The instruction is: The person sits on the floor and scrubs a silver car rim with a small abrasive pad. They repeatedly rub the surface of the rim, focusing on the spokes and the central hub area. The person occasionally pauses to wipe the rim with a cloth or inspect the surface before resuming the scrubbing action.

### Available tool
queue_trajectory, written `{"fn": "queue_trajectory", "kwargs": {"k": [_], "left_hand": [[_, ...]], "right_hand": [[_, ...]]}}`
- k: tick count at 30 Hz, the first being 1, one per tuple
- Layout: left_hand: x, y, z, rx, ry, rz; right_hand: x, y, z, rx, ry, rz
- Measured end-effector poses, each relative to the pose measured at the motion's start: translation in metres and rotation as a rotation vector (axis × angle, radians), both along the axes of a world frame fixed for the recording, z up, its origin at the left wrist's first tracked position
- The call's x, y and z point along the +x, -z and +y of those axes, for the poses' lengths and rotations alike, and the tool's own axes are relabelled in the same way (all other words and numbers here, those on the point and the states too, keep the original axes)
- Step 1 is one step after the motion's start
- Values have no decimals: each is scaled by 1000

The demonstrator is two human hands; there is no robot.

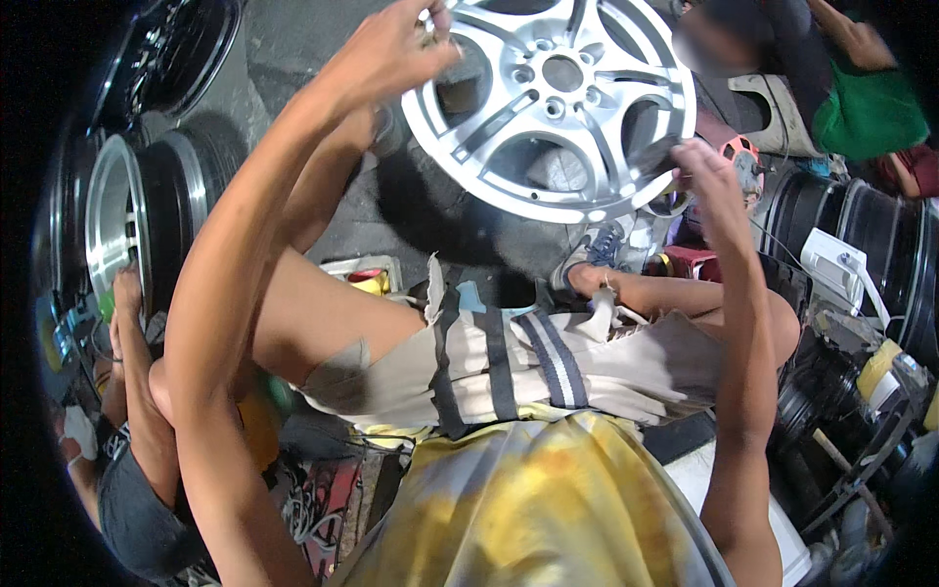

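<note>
A silver multi-spoke wheel rim [562, 191] faces me at the top centre, with a round centre bore and several bolt holes. My left hand [406, 49] is at its upper left edge, thumb over the face and fingers curled; part of the grip is cut off by the picture's top. On the rim's lower right, my right hand [709, 174] has its fingers closed on a thin dark flat piece [657, 155], which lies against the outer edge beside a spoke. Exactly what that piece is, I cannot make out.
More wheel rims [117, 210] stand at the left, and dark rims [851, 210] at the right. A co-worker's arm [147, 411] is low at the left; another person in green [866, 112] is at the upper right. A white box [831, 264] and a shallow tray [362, 272] are nearby.
</note>
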State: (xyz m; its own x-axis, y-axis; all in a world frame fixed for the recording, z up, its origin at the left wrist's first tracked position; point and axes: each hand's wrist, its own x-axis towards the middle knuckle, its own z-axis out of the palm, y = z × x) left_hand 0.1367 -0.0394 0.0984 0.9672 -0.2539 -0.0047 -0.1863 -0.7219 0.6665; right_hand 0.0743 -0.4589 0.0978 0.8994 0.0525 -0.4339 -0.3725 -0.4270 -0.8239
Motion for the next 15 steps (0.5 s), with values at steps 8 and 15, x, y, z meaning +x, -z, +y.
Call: {"fn": "queue_trajectory", "kwargs": {"k": [8, 15], "left_hand": [[-77, -36, -94, -517, 84, 652], [-83, -38, -104, -588, 35, 804]], "right_hand": [[-33, -32, 57, 318, -191, 2], [-41, -42, 72, 391, -155, 132]]}}
